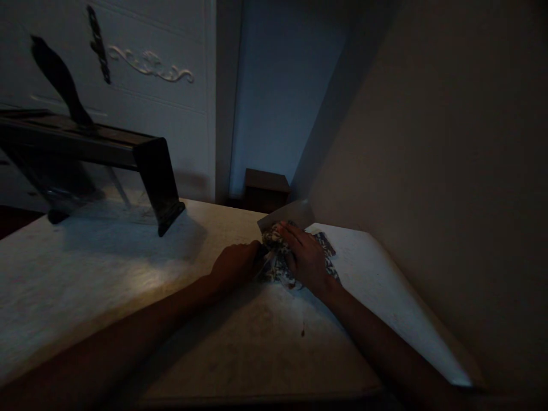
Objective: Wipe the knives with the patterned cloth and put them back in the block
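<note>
My left hand [237,262] is closed round the dark handle of a cleaver [303,212], near the middle of the table. The wide, flat metal blade shows beyond my fingers, pointing away and to the right. My right hand [306,257] presses a crumpled dark-and-white patterned cloth [280,268] against the blade, its fingers bent over the fabric. Cloth and hand hide the lower part of the blade. Part of the cloth spreads on the tabletop to the right of my hand.
A black knife stand [149,177] with clear panels stands at the left of the pale table [180,337], a dark handle [62,80] rising from its top. Behind are a white door [171,114] and a small brown box-like piece [268,181]. A wall [449,171] borders the right. Light is dim.
</note>
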Demonstrator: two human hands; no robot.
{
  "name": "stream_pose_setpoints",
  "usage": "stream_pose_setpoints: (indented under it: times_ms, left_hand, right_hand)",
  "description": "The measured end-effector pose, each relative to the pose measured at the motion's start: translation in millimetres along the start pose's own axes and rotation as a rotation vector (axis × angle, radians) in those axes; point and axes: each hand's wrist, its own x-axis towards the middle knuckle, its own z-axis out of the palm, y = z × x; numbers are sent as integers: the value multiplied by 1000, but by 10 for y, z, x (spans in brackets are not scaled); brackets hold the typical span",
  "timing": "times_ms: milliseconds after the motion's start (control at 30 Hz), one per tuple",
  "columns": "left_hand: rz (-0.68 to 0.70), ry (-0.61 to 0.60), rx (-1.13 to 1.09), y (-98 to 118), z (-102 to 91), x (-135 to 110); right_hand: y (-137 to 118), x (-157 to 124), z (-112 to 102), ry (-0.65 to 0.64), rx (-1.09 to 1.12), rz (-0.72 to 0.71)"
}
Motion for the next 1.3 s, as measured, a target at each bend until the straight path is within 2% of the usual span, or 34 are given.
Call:
stream_pose_setpoints:
  times_ms: [167, 267, 567, 800, 1000, 1133, 1233, 1300]
  left_hand:
    - [-13, -33, 73, 23, -32, 10]
    - [-12, -37, 81, 22, -30, 10]
    - [-1, 14, 36, -3, 9, -1]
    - [-45, 60, -138, -58, 9, 19]
    - [-52, 116, -297, -110, 43, 38]
    - [-61, 131, -317, -111, 36, 50]
    - [-83, 112, -296, -102, 19, 50]
    - [-99, 97, -266, -103, 15, 48]
  right_hand:
    - [-14, 95, 38, 98, 74, 171]
    - [-3, 84, 34, 132, 96, 211]
    - [28, -21, 21, -15, 72, -41]
    - [54, -30, 3, -124, 39, -118]
    - [36, -16, -16, -170, 90, -104]
    - [38, -34, -22, -174, 116, -94]
    - [47, -49, -31, -126, 144, -37]
    - [55, -56, -47, -45, 205, 65]
